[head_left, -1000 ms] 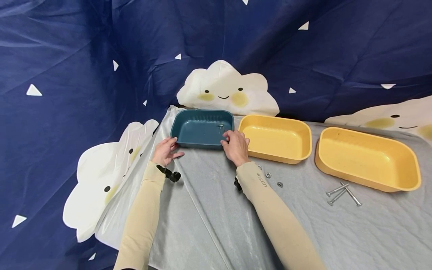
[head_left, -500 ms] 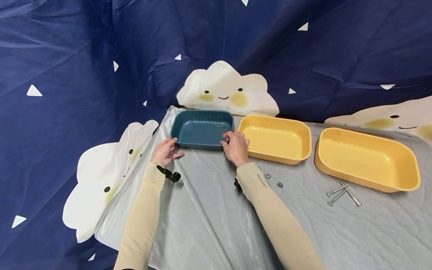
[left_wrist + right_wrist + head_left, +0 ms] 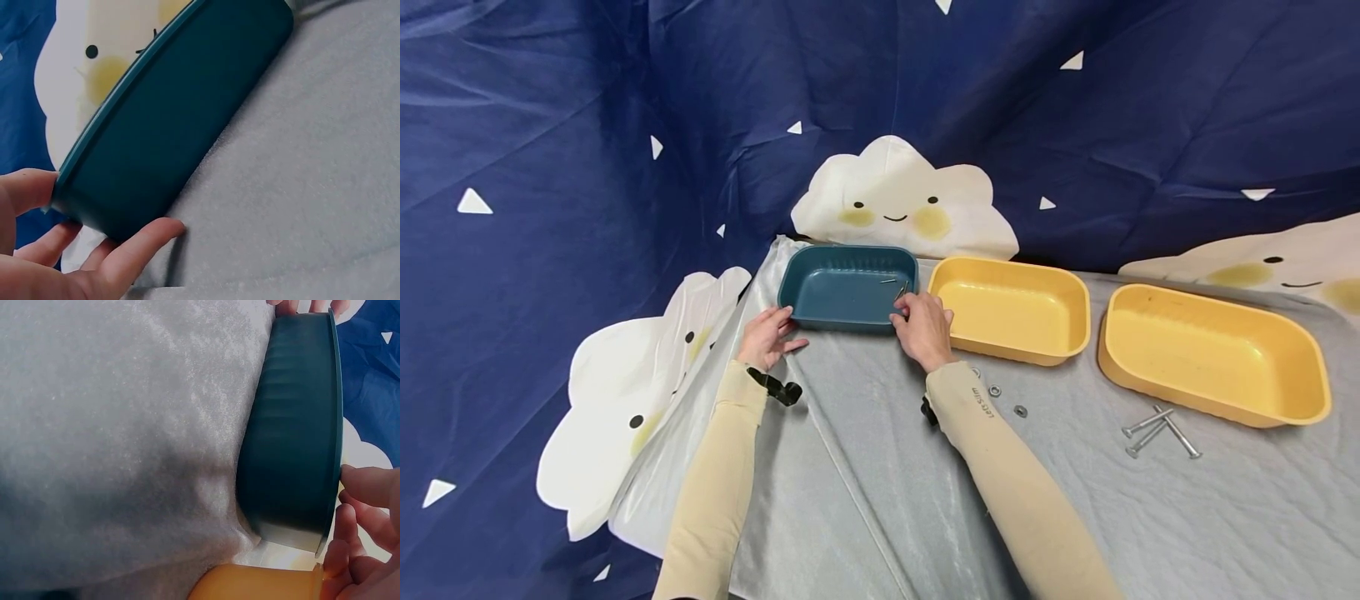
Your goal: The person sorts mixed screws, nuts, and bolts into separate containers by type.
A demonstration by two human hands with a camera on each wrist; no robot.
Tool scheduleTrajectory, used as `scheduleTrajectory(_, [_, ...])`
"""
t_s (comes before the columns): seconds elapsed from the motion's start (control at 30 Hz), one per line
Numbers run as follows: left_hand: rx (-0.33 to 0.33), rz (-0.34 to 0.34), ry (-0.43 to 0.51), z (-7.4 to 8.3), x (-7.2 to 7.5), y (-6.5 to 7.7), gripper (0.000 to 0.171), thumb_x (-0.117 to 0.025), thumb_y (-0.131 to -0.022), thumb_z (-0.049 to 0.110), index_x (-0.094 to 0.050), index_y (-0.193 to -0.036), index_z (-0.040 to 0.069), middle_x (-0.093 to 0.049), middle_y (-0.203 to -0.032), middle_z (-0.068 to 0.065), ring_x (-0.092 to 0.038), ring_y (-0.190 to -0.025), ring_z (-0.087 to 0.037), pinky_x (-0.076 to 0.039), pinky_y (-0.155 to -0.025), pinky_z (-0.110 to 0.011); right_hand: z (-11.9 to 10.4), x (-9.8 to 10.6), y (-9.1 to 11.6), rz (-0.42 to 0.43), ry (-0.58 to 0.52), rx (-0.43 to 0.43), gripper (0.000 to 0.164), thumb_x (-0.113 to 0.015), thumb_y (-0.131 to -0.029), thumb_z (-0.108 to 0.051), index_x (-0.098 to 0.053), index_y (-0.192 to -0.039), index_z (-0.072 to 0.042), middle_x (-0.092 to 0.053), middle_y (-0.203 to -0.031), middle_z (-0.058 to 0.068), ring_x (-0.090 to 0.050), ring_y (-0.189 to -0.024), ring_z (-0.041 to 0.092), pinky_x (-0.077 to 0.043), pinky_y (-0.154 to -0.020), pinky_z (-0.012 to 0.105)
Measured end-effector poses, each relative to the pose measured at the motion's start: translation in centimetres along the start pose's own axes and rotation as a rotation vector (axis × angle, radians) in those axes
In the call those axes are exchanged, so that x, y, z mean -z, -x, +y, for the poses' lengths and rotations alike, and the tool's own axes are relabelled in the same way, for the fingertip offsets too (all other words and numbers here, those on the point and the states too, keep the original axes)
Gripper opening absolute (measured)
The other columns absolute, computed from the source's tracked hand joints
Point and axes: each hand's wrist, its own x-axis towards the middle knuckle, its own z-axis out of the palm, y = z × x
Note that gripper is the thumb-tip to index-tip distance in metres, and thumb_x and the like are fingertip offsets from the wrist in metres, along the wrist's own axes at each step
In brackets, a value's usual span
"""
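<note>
A dark blue-green plastic box (image 3: 842,321) stands at the back of the grey cloth. Two small thin metal pieces (image 3: 900,291) lie inside, near its right end. My left hand (image 3: 763,337) is at the front left corner; in the left wrist view its index finger (image 3: 31,187) touches the rim and its thumb (image 3: 147,247) stretches past the base. At the front right corner, the bent fingers of my right hand (image 3: 923,327) reach the rim, and its thumb (image 3: 369,485) meets the edge. I cannot tell whether they pinch anything.
Right of the blue-green box stand a yellow box (image 3: 1011,312) and a second yellow box (image 3: 1213,350). A nut (image 3: 995,391) and a washer (image 3: 1020,411) lie beside my right forearm. Several bolts (image 3: 1161,429) lie crossed farther right. Patterned cloth (image 3: 1022,92) hangs behind.
One thin metal piece in the blue-green box has tilted and shifted slightly right, away from the other. Both hands stay in nearly the same place.
</note>
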Motion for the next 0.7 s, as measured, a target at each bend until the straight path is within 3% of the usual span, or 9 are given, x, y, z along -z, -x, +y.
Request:
scheduleTrajectory(0.13, [-0.014, 0.026, -0.032, 0.0, -0.2, 0.2, 0.070, -0.053, -0.099, 0.013, -0.012, -0.155, 0.014, -0.025, -0.159, -0.009, -0.026, -0.146, -0.024, -0.036, -0.111, -0.055, 0.1, 0.1, 0.1, -0.003, -0.009, 0.009, 0.017, -0.068, -0.091, -0.020, -0.068, -0.104, -0.011, -0.058, -0.093, 0.005, -0.050, -0.103, 0.028, -0.034, -0.086, 0.045])
scheduleTrajectory(0.33, [-0.101, 0.171, -0.144, -0.3, -0.9, 0.3, 0.060, -0.058, -0.096, 0.014, -0.032, -0.150, 0.009, -0.049, -0.142, -0.012, -0.051, -0.127, -0.023, -0.044, -0.109, -0.042, 0.3, 0.5, 0.3, -0.005, -0.026, 0.018, 0.015, -0.066, -0.092, -0.023, -0.068, -0.102, -0.012, -0.059, -0.093, 0.004, -0.050, -0.102, 0.026, -0.034, -0.085, 0.043])
scheduleTrajectory(0.47, [-0.206, 0.270, -0.250, -0.4, -1.5, 0.5, 0.053, -0.061, -0.094, 0.012, -0.042, -0.143, 0.006, -0.053, -0.125, -0.008, -0.056, -0.103, -0.018, -0.051, -0.092, -0.033, 0.4, 1.4, 0.5, 0.008, -0.031, 0.028, 0.015, -0.064, -0.093, -0.025, -0.068, -0.102, -0.013, -0.062, -0.094, 0.004, -0.052, -0.101, 0.026, -0.035, -0.085, 0.043])
scheduleTrajectory(0.53, [-0.252, 0.304, -0.298, -0.5, -1.8, 0.7, 0.051, -0.062, -0.093, 0.011, -0.046, -0.141, 0.005, -0.054, -0.125, -0.009, -0.055, -0.096, -0.017, -0.050, -0.080, -0.029, 0.5, 2.0, 0.6, 0.019, -0.038, 0.039, 0.015, -0.063, -0.094, -0.024, -0.068, -0.102, -0.012, -0.062, -0.095, 0.004, -0.052, -0.101, 0.027, -0.036, -0.085, 0.043])
scheduleTrajectory(0.6, [-0.288, 0.333, -0.344, -0.5, -2.1, 0.8, 0.050, -0.063, -0.092, 0.011, -0.047, -0.140, 0.005, -0.055, -0.128, -0.013, -0.054, -0.097, -0.018, -0.047, -0.075, -0.026, 0.6, 2.6, 0.7, 0.032, -0.042, 0.049, 0.016, -0.063, -0.094, -0.024, -0.068, -0.103, -0.012, -0.062, -0.096, 0.005, -0.052, -0.102, 0.027, -0.036, -0.085, 0.044])
scheduleTrajectory(0.7, [-0.338, 0.366, -0.404, -0.5, -2.7, 1.1, 0.050, -0.063, -0.092, 0.011, -0.048, -0.139, 0.005, -0.051, -0.135, -0.019, -0.051, -0.112, -0.023, -0.047, -0.085, -0.026, 0.7, 3.6, 0.7, 0.052, -0.051, 0.059, 0.017, -0.062, -0.094, -0.023, -0.068, -0.104, -0.011, -0.061, -0.097, 0.006, -0.052, -0.102, 0.028, -0.038, -0.086, 0.044])
